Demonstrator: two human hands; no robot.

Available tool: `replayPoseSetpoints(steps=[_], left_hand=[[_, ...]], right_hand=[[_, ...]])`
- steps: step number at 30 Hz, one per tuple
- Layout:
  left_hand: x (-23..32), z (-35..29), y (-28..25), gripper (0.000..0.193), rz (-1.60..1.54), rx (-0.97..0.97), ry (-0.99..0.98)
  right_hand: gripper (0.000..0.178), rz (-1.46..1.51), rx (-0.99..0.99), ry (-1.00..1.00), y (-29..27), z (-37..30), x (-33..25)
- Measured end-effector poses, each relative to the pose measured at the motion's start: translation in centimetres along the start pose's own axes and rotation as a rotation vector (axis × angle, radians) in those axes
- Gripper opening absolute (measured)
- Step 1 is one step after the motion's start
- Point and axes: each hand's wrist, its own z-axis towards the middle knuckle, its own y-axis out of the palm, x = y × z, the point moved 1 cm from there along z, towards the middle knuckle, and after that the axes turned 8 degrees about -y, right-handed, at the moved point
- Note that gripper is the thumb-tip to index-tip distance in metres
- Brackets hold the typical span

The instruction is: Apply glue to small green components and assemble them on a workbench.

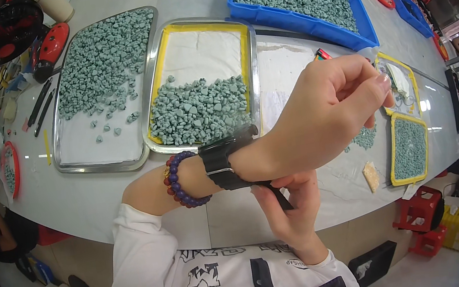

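My left forearm crosses in front of me, and my left hand (pixel 320 115) is closed with the thumb against the curled index finger. Nothing shows in it. A black wrist strap (pixel 218 166) with a metal loop and a dark device on top wraps that wrist, beside a purple and red bead bracelet (pixel 181 180). Below the wrist, my right hand (pixel 298 207) pinches the strap's loose black end between thumb and fingers. Beyond the arm, a metal tray with a yellow border (pixel 200 27) holds grey-green stone chips (pixel 197 106) over its near half.
Another metal tray (pixel 102 162) of stones lies left, near black pens (pixel 40 106) and a fan (pixel 7 28). A blue bin (pixel 307 28) of stones stands at the back. Rightward are a yellow-edged tray (pixel 392 149), a tan piece (pixel 371 177) and red stools (pixel 420 210).
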Motion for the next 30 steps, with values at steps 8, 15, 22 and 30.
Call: replayPoseSetpoints(steps=[8, 15, 22, 30], left_hand=[[-0.5, -0.1, 0.0, 0.020, 0.064, -0.007, 0.020], [-0.8, 0.2, 0.1, 0.021, 0.020, 0.005, 0.070], [-0.3, 0.3, -0.2, 0.021, 0.071, 0.030, 0.101], [-0.5, 1.0, -0.7, 0.020, 0.147, 0.058, 0.212]], right_hand=[[0.030, -0.018, 0.009, -0.014, 0.1, -0.1, 0.2], [0.032, 0.099, -0.006, 0.072, -0.1, -0.3, 0.3], [0.031, 0.076, -0.013, 0.012, -0.2, -0.5, 0.4], [0.029, 0.077, -0.032, -0.001, -0.3, -0.1, 0.1]])
